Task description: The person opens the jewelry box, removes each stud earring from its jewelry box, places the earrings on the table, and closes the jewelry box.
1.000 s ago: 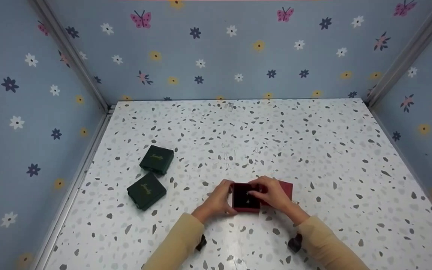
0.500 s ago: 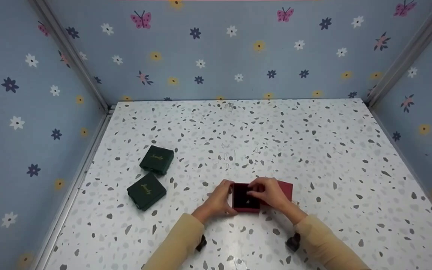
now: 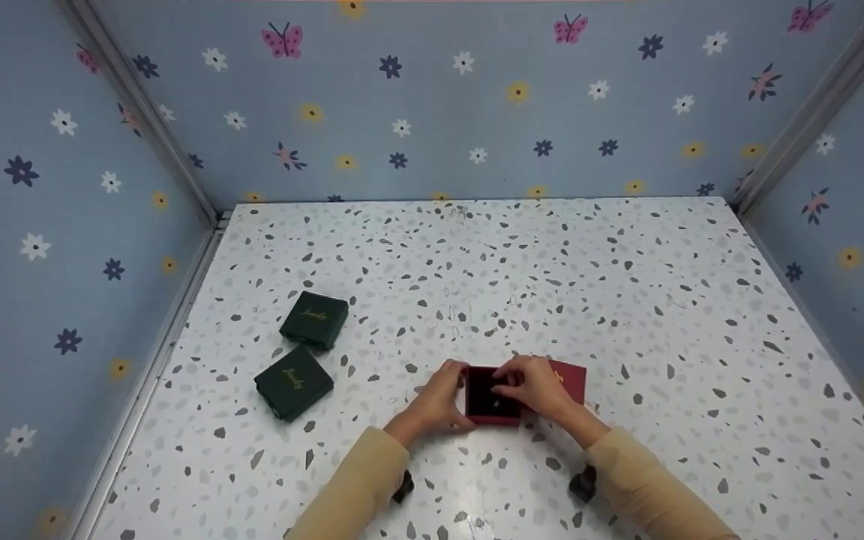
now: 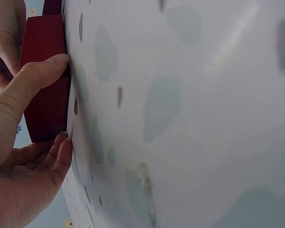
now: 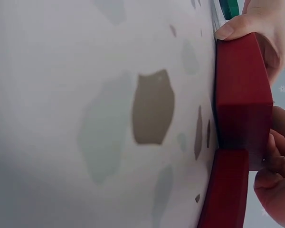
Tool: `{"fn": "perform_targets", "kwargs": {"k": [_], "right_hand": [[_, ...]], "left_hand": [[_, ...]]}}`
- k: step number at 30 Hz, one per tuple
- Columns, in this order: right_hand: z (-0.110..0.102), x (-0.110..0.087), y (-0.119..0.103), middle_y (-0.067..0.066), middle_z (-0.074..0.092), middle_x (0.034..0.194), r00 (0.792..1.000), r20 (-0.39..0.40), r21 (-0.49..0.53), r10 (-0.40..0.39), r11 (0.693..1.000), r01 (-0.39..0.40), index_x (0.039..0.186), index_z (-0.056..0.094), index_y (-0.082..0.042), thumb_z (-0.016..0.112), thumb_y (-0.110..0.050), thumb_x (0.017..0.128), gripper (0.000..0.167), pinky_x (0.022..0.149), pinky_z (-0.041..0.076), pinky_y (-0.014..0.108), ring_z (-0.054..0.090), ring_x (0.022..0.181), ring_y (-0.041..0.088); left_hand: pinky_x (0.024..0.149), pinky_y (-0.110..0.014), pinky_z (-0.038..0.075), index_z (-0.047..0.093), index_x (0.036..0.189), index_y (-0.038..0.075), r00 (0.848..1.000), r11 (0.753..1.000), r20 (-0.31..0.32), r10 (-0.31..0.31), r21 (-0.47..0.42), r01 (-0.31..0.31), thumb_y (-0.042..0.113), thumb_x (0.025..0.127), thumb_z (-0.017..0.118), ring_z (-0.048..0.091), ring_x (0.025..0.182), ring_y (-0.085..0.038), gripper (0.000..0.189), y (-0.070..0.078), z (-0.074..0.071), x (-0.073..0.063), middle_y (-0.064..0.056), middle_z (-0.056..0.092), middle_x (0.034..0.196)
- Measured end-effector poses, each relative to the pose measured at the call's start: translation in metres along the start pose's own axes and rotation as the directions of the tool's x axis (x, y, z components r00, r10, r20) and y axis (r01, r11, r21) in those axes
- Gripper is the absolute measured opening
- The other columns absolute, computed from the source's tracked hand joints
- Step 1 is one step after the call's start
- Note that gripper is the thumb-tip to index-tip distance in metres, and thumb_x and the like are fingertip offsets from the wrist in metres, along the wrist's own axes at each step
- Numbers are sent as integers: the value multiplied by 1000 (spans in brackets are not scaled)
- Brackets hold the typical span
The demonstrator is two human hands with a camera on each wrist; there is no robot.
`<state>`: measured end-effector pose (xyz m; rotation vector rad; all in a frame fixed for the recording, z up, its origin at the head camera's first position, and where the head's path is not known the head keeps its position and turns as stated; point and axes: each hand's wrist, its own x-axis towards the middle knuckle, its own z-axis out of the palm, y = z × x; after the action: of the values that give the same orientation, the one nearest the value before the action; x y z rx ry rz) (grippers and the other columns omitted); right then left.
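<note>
A red jewelry box (image 3: 493, 420) with a dark lining stands open near the table's front. My left hand (image 3: 436, 399) holds its left side, thumb on the near wall (image 4: 45, 104) and fingers round the far one. My right hand (image 3: 537, 384) reaches over the box's right edge, thumb and index finger pinched together above the lining. Between those fingertips a tiny shiny bit shows in the right wrist view, apparently an earring (image 5: 277, 158), mostly hidden. One small shiny earring (image 3: 496, 403) sits in the lining. The red lid (image 3: 571, 381) lies right beside the box, partly under my right hand.
Two dark green boxes with gold lettering, a farther box (image 3: 315, 319) and a nearer box (image 3: 294, 383), lie at the left, almost corner to corner. Blue patterned walls (image 3: 432, 97) enclose the speckled white table (image 3: 627, 300) at the back and sides.
The right hand has shifted slightly left over the box, and more of the lid shows. Of two shiny spots seen in the lining earlier, one is visible now. The left hand stays put.
</note>
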<state>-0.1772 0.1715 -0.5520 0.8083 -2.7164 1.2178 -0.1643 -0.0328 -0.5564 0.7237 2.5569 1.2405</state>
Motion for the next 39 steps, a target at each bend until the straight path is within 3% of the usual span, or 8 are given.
{"fn": "perform_targets", "kwargs": {"k": [4,13,28,39], "right_hand": [[0,1,0,0,59,68,1000,13,-13,12,1000,-12,82,70,-5,75,-9,68,15,51,43,21,51,59,9],[1,3,3,0,62,69,998,44,-50,39,998,-37,78,71,-6,74,-10,68,11,54,44,21,53,62,8],[1,4,1,3,65,73,999,43,-43,24,999,-22,78,71,-6,74,-10,68,11,62,48,25,60,68,14],[1,3,-2,-2,62,69,995,60,-62,74,996,-70,74,71,-8,74,-9,68,6,62,47,23,57,67,11]], "left_hand": [[76,-25,42,42,116,1,1000,1000,1,-9,-2,9,13,47,85,47,90,-22,81,1,0,0,-3,43,99],[77,-25,41,43,113,1,999,999,-8,49,12,-49,12,49,84,47,89,-23,77,0,0,-1,-6,44,100],[74,-24,42,42,115,0,1000,1000,-2,-6,13,6,12,48,83,48,90,-21,79,2,0,0,-5,43,99],[73,-25,41,43,113,-1,999,999,-17,28,19,-28,12,48,84,47,87,-22,78,1,0,-1,-5,44,97]]}}
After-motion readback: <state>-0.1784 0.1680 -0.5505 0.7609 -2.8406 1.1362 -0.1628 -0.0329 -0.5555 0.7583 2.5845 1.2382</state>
